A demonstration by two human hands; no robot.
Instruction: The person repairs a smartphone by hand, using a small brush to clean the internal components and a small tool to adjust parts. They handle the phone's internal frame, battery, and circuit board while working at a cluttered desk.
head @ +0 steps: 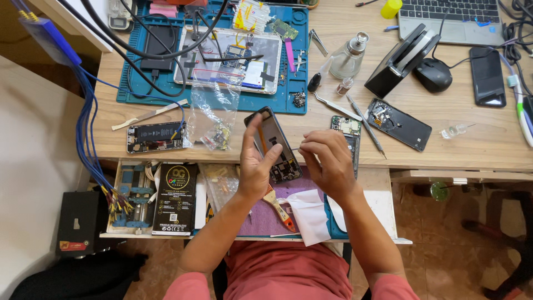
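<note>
Opened phone (276, 145) sits at frame centre, above the table (477, 147) edge, tilted, its lower part hidden behind the palms. Left hand (252, 161) grips it, thumb raised along its left edge, fingers (272, 156) wrapped across the face. Right hand (327, 161) is loosely curled beside the phone's right edge; contact cannot be determined. One brush (279, 207) and one white cloth (308, 214) lie below in the drawer.
</note>
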